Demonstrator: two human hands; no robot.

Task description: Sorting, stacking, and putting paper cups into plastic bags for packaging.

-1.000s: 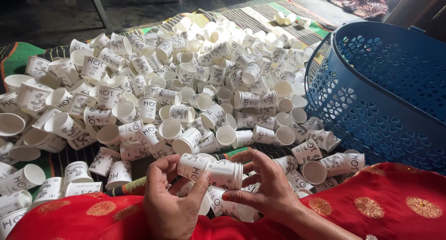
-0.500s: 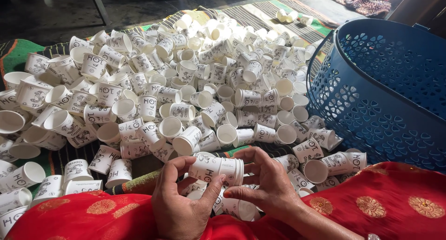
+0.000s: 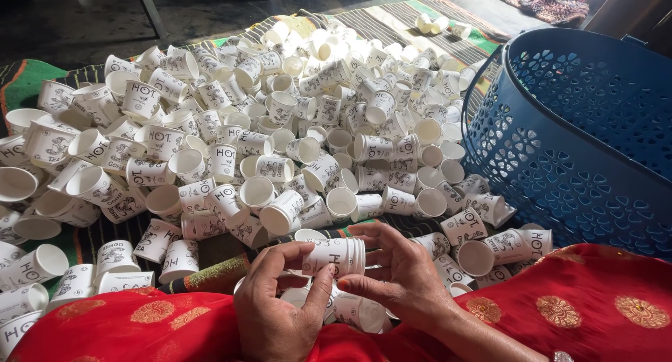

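A short nested stack of white printed paper cups [image 3: 336, 255] is gripped by both hands, left hand [image 3: 280, 313] and right hand [image 3: 399, 278]; stacking is judged underway. Another loose cup from the heap of white paper cups [image 3: 266, 145] at twelve o'clock is called for next.

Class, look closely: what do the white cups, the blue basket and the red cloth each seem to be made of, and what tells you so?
White cups, held in both hands: probably paper, matte, with rolled rims and printed sides. Blue basket: looks like moulded plastic, slightly glossy, its wall pierced with a regular cut-out pattern. Red cloth: woven fabric, soft folds, with gold round motifs; the fibre cannot be told.
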